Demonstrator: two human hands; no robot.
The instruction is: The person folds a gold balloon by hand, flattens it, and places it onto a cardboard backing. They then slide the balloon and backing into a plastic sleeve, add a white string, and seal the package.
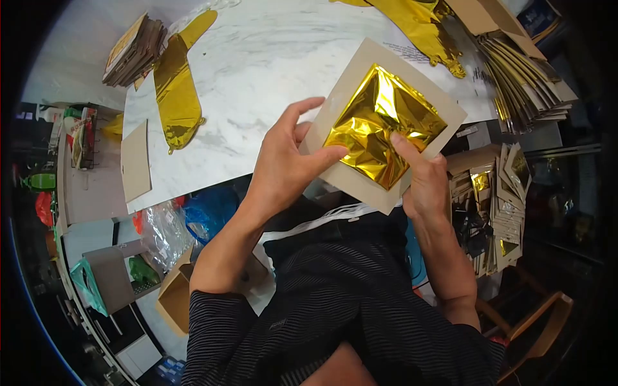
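Note:
A beige cardboard sheet (364, 51) is held tilted above the near edge of the table, with a folded, crinkled gold foil balloon (386, 96) lying flat on it. My right hand (425, 183) grips the sheet's lower right side, its thumb pressing on the foil and its fingers mostly hidden underneath. At the left edge is my left hand (283, 154), with its thumb on the foil's lower left part. Its index finger reaches along the sheet's edge, and the other fingers are partly hidden behind the cardboard.
On the marble-patterned table (251, 83) lie an unfolded gold foil balloon (177, 96) and another gold balloon (418, 29). A loose cardboard sheet (136, 164) rests at the left edge. Cardboard stacks (135, 48) stand back left, with more stacks (528, 80) at right. A wooden chair (541, 321) is lower right.

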